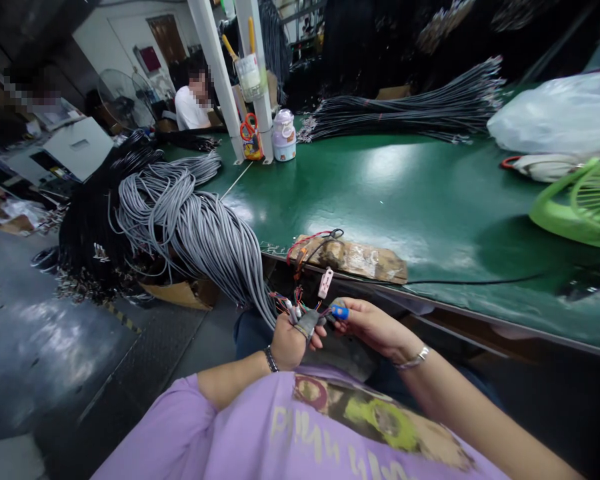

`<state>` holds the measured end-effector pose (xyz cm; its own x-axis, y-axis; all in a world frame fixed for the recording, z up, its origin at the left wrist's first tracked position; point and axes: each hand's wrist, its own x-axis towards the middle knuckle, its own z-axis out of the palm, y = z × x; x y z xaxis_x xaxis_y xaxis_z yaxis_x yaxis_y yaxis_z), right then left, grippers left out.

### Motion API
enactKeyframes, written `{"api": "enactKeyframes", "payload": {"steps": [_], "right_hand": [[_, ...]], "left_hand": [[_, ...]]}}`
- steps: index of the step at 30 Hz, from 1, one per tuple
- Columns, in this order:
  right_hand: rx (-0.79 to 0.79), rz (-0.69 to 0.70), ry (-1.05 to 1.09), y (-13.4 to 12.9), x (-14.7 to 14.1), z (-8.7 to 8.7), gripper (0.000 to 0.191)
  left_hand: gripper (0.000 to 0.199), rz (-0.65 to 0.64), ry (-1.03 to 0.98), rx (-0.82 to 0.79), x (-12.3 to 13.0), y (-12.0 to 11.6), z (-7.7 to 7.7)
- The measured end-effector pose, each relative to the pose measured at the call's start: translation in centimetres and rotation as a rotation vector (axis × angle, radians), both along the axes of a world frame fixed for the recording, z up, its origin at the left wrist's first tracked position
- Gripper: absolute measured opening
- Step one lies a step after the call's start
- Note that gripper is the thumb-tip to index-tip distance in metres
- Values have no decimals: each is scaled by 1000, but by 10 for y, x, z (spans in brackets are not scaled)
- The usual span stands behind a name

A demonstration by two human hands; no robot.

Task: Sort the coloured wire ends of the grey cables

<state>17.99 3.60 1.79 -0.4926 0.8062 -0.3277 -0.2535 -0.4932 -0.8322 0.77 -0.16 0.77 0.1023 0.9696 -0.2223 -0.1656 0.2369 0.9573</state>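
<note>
The left hand (287, 341) is closed around the ends of long, round, grey-sheathed cables (205, 220), near the counter's near edge; thin multicoloured wires (281, 303) fan out above its fingers. The bundle runs from there to the far left, lying beside a heap of black cables (93, 220). The right hand (363, 321), just beside it, has thumb and fingers drawn together at a small blue piece (340, 312); whether that is gripped or worn on a finger cannot be told. Just beyond, a worn brown flat board (375, 261) lies on the glossy green counter (340, 193) along its near edge. At the far side lies a bundle of dark cables (395, 115); to the right, a bright green plastic fan (575, 200) stands near a translucent white plastic bag (560, 110).
</note>
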Motion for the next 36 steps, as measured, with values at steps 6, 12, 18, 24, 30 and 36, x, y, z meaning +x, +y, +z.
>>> {"api": "enactKeyframes", "payload": {"steps": [6,12,18,24,30,36], "right_hand": [[-14,14,12,3,1,10,38],[82,25,-53,1,-8,19,31],[122,-17,-162,0,-16,21,30],[83,-174,-193,-3,-18,20,36],[115,-264,-200,-8,-16,15,36],[-43,-241,2,5,-12,2,33]], "left_hand": [[57,-90,83,-46,0,-2,8],[52,-199,151,-26,-1,-3,10],[48,-285,173,-57,1,-2,7],[53,-246,108,-84,-1,-3,14],[53,-154,28,-62,-2,-3,10],[50,-115,-92,-62,1,1,19]]}}
